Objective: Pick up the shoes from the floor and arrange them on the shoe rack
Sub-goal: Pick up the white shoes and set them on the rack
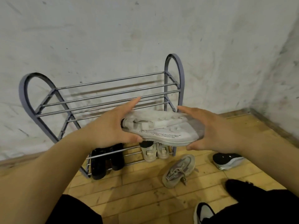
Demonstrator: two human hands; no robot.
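The pair of white shoes [163, 128] is up off the floor, pressed together on their sides and held level in front of the shoe rack [182, 75], about at the height of its middle bars. Black print runs along the nearer shoe's side, too small and blurred to read. The left hand [111, 125] clamps the heel end, fingers stretched over the top and thumb tucked under. The right hand [215, 131] grips the toe end the same way, and its palm hides the toe tips. Whether the pair touches the bars behind it, I cannot tell.

On the rack's lowest tier stands a pair of black shoes [106, 160] at the left, their backs hidden by the left forearm. At the right stands a pale pair [155, 151], its heels hidden behind the held shoes.

On the wooden floor [137, 183] just in front of the rack lies a grey sneaker [178, 170], laces loose. Further right a black sneaker [226, 160] with a white sole is partly covered by the right wrist. At the bottom edge a black-and-white shoe [203, 212] is cut off by the frame and overlapped by a dark trouser leg [258, 201]. A scuffed wall [113, 38] stands behind the rack.
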